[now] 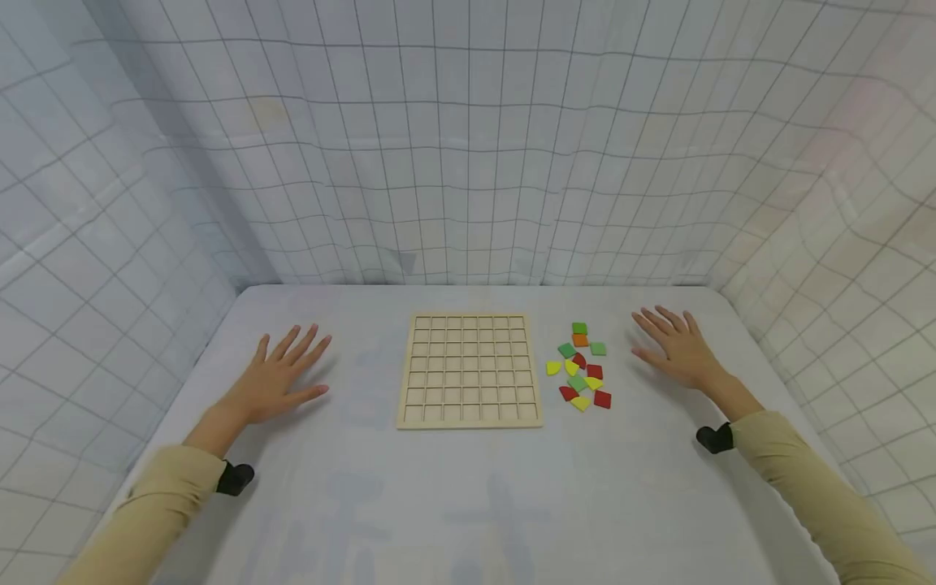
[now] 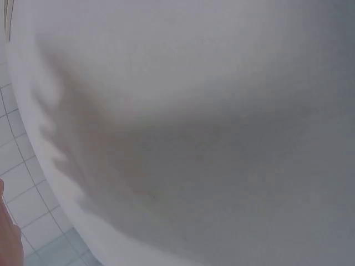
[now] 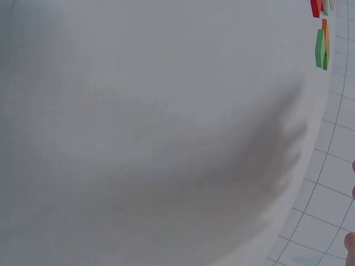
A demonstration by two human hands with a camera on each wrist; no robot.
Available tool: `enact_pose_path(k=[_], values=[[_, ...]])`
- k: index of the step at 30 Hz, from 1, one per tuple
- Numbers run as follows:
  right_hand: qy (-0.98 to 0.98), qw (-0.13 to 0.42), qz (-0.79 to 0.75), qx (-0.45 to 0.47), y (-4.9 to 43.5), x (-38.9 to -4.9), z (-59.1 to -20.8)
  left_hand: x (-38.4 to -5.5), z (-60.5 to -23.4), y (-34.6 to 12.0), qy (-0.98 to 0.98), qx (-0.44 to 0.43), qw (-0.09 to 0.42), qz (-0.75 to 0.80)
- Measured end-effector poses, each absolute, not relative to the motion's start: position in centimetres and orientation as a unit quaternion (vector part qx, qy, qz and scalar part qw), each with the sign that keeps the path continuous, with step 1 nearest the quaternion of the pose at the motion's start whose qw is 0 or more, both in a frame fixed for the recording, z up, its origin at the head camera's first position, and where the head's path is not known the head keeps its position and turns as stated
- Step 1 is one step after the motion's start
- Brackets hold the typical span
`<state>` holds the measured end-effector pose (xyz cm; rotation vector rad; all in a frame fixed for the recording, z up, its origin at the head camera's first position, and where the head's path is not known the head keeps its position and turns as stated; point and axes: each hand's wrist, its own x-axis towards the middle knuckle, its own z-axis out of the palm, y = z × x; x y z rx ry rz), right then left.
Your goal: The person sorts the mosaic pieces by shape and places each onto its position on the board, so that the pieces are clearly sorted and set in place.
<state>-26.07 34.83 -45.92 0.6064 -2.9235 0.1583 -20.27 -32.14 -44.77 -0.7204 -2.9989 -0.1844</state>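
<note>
A pale wooden board with a grid of square recesses lies flat in the middle of the table. Just right of it are scattered flat coloured pieces: green squares, an orange square, red squares, and yellow and red pieces with a curved edge. My left hand is spread over the table left of the board, holding nothing. To the right of the pieces my right hand is likewise spread, fingers extended, touching no piece. Only fingertips show at the edges of both wrist views.
The white table is bounded by pale gridded curtains at the back and both sides. Black wrist mounts sit below each hand at the beige sleeves. Hand shadows fall on the table in both wrist views.
</note>
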Motion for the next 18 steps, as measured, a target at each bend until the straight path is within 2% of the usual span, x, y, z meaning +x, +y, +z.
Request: enact_pose_path(k=[7, 18], values=[[-0.964, 0.121, 0.075, 0.222, 33.9, -26.3, -46.4, -20.9, -45.7, -30.1, -0.967, -0.252, 0.031, -0.036], [-0.962, 0.102, 0.156, 0.198, 32.3, -26.2, -46.7, -21.6, -46.8, -26.2, -0.958, -0.282, 0.04, -0.036]])
